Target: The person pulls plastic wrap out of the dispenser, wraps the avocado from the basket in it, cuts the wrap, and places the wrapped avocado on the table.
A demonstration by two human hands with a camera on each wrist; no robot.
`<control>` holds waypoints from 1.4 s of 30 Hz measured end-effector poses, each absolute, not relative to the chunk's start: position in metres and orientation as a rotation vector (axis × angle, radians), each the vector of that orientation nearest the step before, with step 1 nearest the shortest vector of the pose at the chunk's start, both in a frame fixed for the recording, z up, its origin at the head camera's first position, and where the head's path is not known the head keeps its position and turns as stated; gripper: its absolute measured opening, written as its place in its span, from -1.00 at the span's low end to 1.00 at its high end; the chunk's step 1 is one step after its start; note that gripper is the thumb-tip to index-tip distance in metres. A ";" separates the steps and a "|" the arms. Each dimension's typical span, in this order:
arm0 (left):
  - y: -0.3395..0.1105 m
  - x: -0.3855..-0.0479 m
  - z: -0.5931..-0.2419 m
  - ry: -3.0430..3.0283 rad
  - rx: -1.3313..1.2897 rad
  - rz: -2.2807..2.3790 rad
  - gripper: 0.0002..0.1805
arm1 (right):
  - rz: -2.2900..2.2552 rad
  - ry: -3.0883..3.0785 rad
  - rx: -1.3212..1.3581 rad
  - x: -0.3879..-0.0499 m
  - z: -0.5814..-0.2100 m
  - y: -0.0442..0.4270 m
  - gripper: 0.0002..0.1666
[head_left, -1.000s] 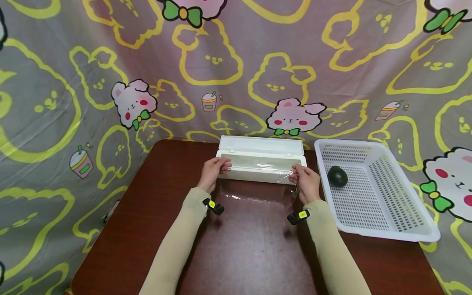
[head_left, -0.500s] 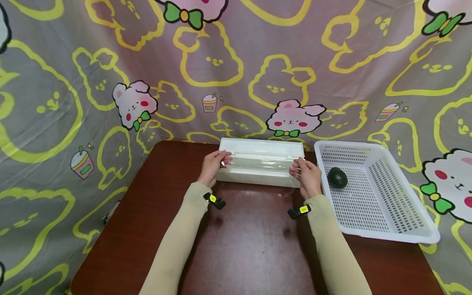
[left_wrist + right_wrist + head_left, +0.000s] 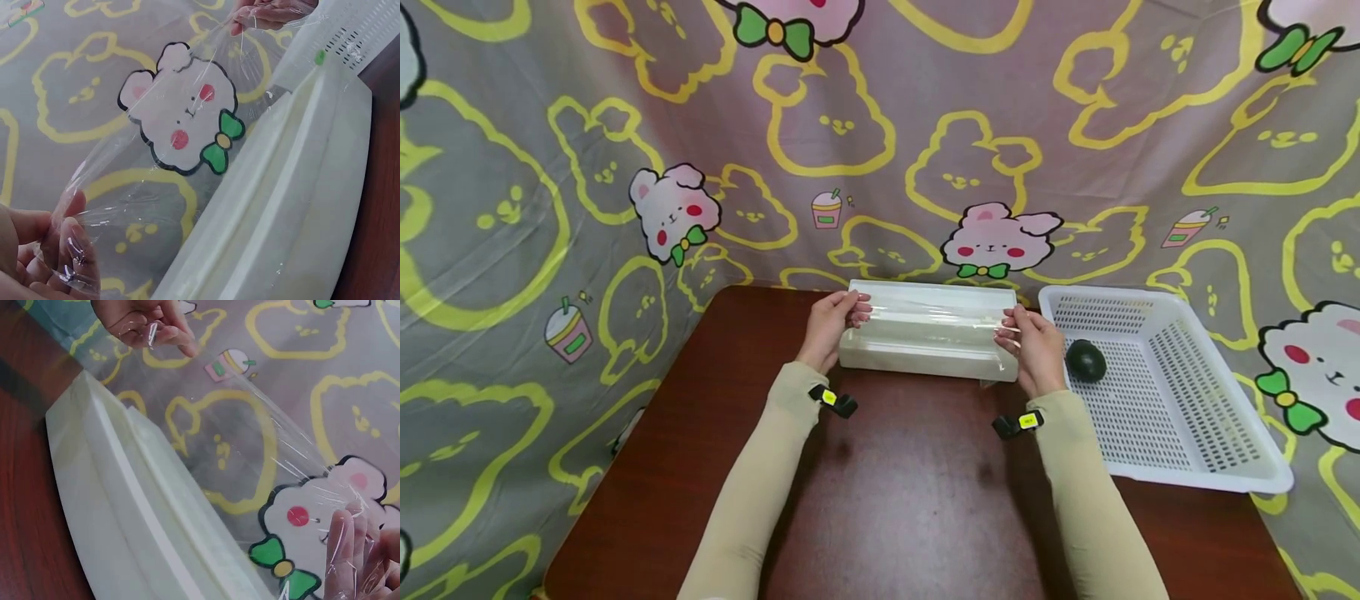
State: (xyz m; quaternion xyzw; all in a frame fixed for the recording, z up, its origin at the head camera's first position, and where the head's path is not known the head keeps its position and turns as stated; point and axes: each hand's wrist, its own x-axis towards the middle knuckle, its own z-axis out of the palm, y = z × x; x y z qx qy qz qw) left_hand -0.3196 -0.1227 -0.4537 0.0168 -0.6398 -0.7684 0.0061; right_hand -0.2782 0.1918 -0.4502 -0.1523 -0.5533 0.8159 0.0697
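A clear sheet of cling film (image 3: 932, 315) is stretched between both hands above a white cling film dispenser box (image 3: 925, 360). The box's lid (image 3: 962, 293) stands open at the back. My left hand (image 3: 829, 327) pinches one corner of the film between thumb and fingers at the box's left end. At the right end, my right hand (image 3: 1036, 346) pinches the other corner. In the left wrist view the film (image 3: 156, 125) runs taut from hand to hand, with creases near the fingers. The right wrist view shows the film (image 3: 250, 425) rising above the box (image 3: 125, 500).
A white perforated plastic basket (image 3: 1180, 479) stands on the right of the brown table (image 3: 910, 500), with a dark green, rounded fruit or vegetable (image 3: 1086, 361) inside. Behind the table hangs a grey cartoon-print curtain (image 3: 880, 125).
Both hands have risen and moved back from the box's front edge, pulling the film up over the box. The right hand has also shifted slightly right. The basket has stayed put.
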 end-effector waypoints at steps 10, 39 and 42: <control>-0.128 -0.300 -0.447 -2.086 0.053 -2.377 -0.62 | 2.399 -1.829 -0.469 -0.256 -0.441 0.197 -0.67; -0.160 -0.196 -0.493 -2.458 -0.089 -2.434 -0.64 | 2.241 -2.366 -0.249 -0.161 -0.485 0.218 -0.45; -0.161 -0.192 -0.502 -2.481 -0.100 -2.442 -0.62 | 2.243 -2.391 -0.246 -0.156 -0.490 0.216 -0.49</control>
